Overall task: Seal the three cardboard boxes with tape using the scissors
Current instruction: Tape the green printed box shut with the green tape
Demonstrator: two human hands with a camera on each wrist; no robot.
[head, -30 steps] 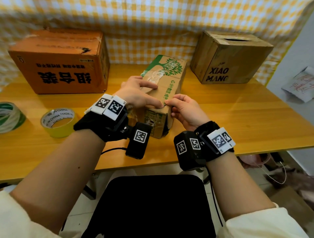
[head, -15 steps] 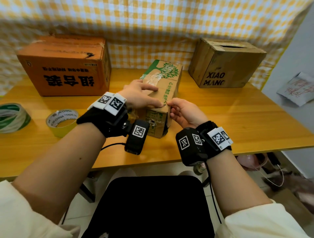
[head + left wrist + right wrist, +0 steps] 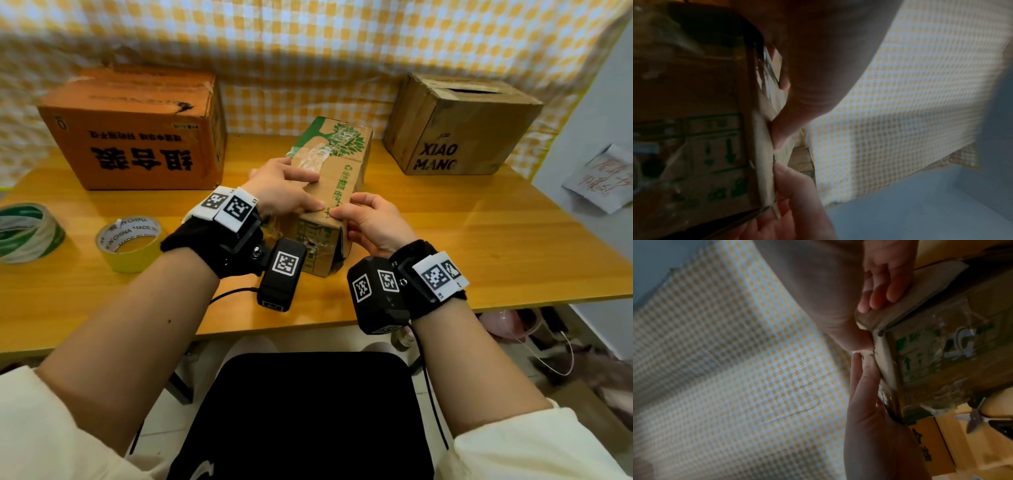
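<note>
Green-and-white tape roll (image 3: 24, 233): we see it at the far left edge of the worktop (image 3: 479, 246), lying flat.
Yellow tape roll (image 3: 128, 243): just right of the green one, also flat, well apart from our hands.
Orange box (image 3: 137, 137): at the back left, against the checked cloth (image 3: 308, 51), flaps down.
Left hand (image 3: 284, 192): we lay it over the top of the small box, thumb stretched along the top face and a fingertip pressing at the near top edge.
Small box (image 3: 346, 161): in the middle of the worktop, printed with a green tree, old clear tape on its top and near end.
Right hand (image 3: 370, 222): fingers curled, we pinch at the same near top edge, fingertips touching the left hand's; what exactly is pinched we cannot tell.
Brown box (image 3: 459, 130): at the back right, marked XIAO MANG, a gap between its top flaps.
Scissors (image 3: 974, 420): only partly seen in the right wrist view, on the worktop beside the small box.
</note>
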